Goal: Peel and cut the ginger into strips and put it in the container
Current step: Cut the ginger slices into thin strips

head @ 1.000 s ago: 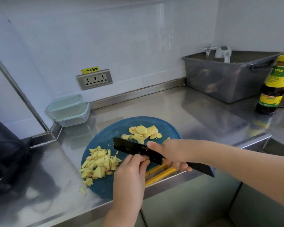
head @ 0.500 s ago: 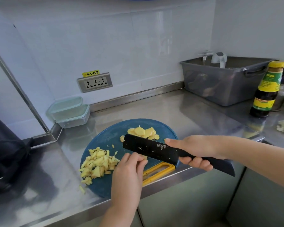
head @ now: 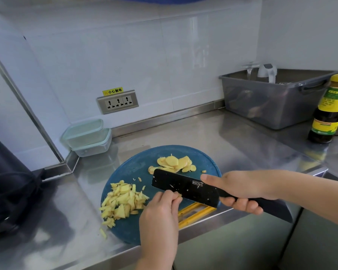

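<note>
**A:** Where is the ginger?

**B:** On the round blue cutting board (head: 134,166), in two lots. A heap of strips (head: 121,201) lies at its left and a fan of flat slices (head: 176,162) at its far side. One stray strip has landed off the board on the steel counter (head: 183,133).

**A:** And the hands?

**B:** The right hand (head: 242,189) is wrapped round the handle of the black knife (head: 183,189), one finger stretched along the blade's flat. The blade is tilted, broad side up, between the two lots. The left hand (head: 160,211) has its fingers (head: 169,196) curled at the blade's lower edge, pinching a small ginger bit (head: 179,195).

**A:** The container?

**B:** Two clear containers (head: 88,137) are stacked in the counter's back left corner, well apart from the board. A yellow peeler (head: 195,213) lies under the blade, at the board's near edge.
</note>
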